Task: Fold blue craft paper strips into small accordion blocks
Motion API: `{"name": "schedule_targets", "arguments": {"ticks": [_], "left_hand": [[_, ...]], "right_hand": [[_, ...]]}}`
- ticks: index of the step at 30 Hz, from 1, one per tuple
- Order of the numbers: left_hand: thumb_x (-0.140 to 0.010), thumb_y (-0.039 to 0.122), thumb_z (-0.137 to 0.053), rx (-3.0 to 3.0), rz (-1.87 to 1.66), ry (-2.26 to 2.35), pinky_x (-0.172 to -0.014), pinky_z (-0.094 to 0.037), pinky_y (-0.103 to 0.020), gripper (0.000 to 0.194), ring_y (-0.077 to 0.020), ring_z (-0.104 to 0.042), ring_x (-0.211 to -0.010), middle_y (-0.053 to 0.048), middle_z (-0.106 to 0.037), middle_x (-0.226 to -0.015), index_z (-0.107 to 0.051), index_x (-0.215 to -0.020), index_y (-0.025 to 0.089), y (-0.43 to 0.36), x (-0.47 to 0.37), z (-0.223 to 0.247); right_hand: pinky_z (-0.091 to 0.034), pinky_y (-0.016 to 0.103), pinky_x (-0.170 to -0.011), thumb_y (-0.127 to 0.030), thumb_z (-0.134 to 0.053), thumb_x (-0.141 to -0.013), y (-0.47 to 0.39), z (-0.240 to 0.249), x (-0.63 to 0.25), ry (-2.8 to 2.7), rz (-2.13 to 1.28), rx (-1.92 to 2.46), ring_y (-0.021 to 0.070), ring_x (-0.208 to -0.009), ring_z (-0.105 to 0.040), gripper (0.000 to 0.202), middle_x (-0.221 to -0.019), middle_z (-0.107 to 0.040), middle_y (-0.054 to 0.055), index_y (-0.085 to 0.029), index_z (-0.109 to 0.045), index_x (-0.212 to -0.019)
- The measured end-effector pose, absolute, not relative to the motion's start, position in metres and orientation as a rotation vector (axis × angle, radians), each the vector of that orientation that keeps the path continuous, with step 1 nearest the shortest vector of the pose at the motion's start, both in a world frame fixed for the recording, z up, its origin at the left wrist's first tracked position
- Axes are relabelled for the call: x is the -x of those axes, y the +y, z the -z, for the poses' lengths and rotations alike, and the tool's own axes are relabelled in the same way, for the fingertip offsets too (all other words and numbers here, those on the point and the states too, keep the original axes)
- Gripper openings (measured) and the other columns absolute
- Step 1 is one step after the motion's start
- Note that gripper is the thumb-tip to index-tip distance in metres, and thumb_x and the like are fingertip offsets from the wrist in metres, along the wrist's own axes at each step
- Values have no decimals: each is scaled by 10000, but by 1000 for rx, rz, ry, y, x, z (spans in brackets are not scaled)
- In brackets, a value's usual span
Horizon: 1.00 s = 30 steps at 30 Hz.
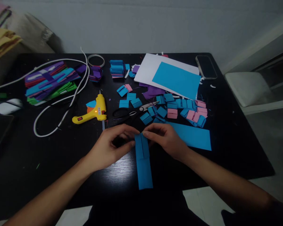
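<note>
A long blue paper strip (pixel 144 171), with folded flaps along its upper half, hangs between both hands near the table's front edge. My left hand (pixel 113 146) pinches its upper left corner between thumb and fingers. At the upper right corner, my right hand (pixel 168 139) has its thumb and fingertips closed on the same strip. Beyond the right hand lies a flat blue sheet (pixel 195 136), partly covered by it. Small folded blue and pink pieces (pixel 172 113) are heaped just behind the hands. Black-handled scissors (pixel 141 109) lie beside that heap.
A yellow glue gun (pixel 91 114) with its light on lies left of centre. A white cable (pixel 37 116) loops near bundled coloured strips (pixel 52 81). White paper (pixel 143 67) under a blue sheet (pixel 176 80) and a phone (pixel 206 67) are at the back right.
</note>
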<state>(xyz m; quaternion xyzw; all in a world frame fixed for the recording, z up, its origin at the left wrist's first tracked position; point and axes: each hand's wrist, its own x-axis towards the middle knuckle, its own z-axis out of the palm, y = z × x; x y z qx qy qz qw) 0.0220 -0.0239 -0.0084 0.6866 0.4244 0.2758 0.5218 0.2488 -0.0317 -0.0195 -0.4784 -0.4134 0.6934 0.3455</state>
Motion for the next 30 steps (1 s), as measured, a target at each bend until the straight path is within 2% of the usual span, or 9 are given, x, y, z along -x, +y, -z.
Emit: {"name": "schedule_targets", "arguments": {"ticks": [7,9,11,13,17,22,25,28,30], "left_hand": [[-935,203,-691,-1597,-697,1049,-657,-515,-216,186,-119,-656,-725,7,-720,-805,-753,-1110,212,-23,-22,9],[-946,191,-665,-1600,-711,1051,-652,-516,-222,190,-121,-655,-708,5,-717,-787,-752,-1115,204,-22,-22,10],[-936,185,-670,-1600,-716,1055,-658,-524,-231,193,-129,-665,-712,-2,-724,-789,-747,-1113,196,-22,-21,9],[-925,192,-688,-1594,-716,1062,-667,-533,-234,189,-136,-678,-726,-9,-732,-800,-744,-1105,192,-22,-22,9],[-922,239,-711,-1612,-746,1113,-648,-531,-228,141,-132,-671,-701,-2,-722,-784,-753,-1049,196,-22,-25,11],[-953,286,-693,-1575,-799,1164,-646,-527,-246,100,-132,-659,-672,8,-696,-749,-718,-950,188,-25,-26,16],[-955,280,-697,-1493,-819,1152,-685,-546,-263,105,-138,-679,-693,9,-704,-765,-680,-1009,191,-27,-26,19],[-931,234,-727,-1346,-905,1121,-694,-555,-261,232,-132,-684,-677,42,-695,-737,-569,-1100,216,-28,-29,20],[-908,198,-744,-1274,-964,1105,-653,-539,-242,296,-120,-666,-630,68,-679,-703,-493,-1061,236,-28,-30,19]], "right_hand": [[-629,283,-716,-375,-674,-956,-33,20,-251,-984,-1890,1164,178,-868,-742,237,-979,-778,58,-202,-816,-1032],[-634,307,-757,-264,-655,-921,-33,22,-252,-939,-1926,1128,192,-915,-752,244,-1020,-788,65,-210,-806,-1104],[-629,323,-799,-151,-633,-848,-33,22,-253,-939,-1938,1089,196,-947,-759,348,-1031,-801,57,-222,-791,-1151],[-621,328,-830,-98,-625,-805,-34,22,-253,-996,-1922,1065,192,-957,-764,407,-1019,-811,43,-232,-784,-1155],[-625,374,-908,-131,-702,-831,-34,21,-253,-1122,-1847,1084,202,-1021,-764,352,-1062,-810,28,-256,-779,-1151],[-620,433,-991,-213,-845,-795,-35,23,-250,-1115,-1813,1086,216,-1040,-771,362,-1121,-802,41,-242,-744,-1141],[-627,421,-977,-241,-857,-808,-36,23,-248,-1142,-1806,1091,215,-1028,-774,366,-1105,-799,53,-223,-720,-1147],[-642,374,-903,-236,-831,-846,-39,23,-247,-1175,-1737,1115,196,-968,-777,383,-1067,-788,47,-229,-685,-1200],[-647,342,-839,-233,-819,-865,-40,22,-247,-1224,-1649,1141,182,-923,-774,412,-1071,-774,37,-254,-657,-1243]]}}
